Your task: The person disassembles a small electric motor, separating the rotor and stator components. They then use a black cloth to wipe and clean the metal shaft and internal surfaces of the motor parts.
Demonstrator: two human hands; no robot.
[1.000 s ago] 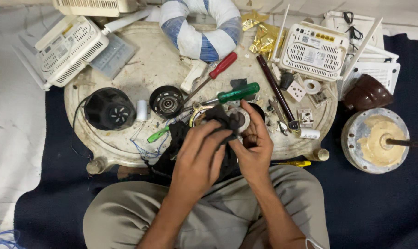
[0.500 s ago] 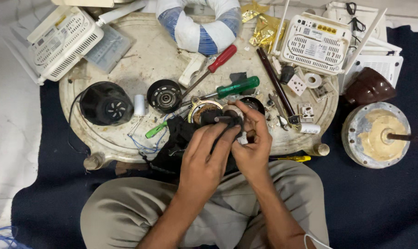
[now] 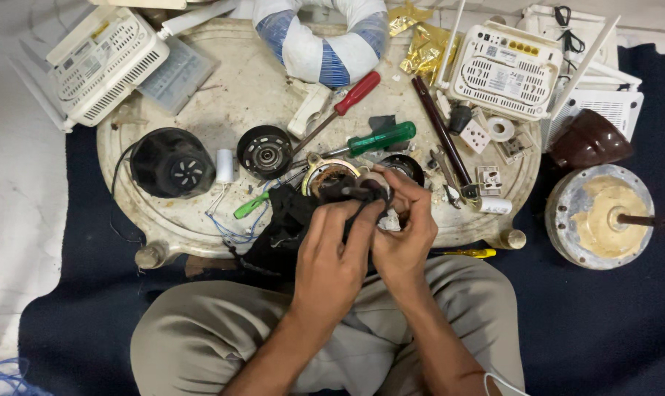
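Right now both hands are meeting over the near edge of the round tray [image 3: 200,88]. Left hand [image 3: 336,253] is curling its fingers around a small dark motor part [image 3: 362,192], pinching it; right hand [image 3: 406,235] is gripping the same piece from the other side, fingers bent tight. Green-handled screwdriver [image 3: 382,137] is lying just beyond that part, red-handled screwdriver [image 3: 356,92] farther toward the tray's far rim.

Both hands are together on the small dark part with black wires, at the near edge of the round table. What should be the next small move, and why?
Probably lift the small dark part slightly toward the body before working further. The left hand and right hand grip it right over the round motor ring, with the green screwdriver close behind, so room there looks tight. The fingers hide the part's exact state.
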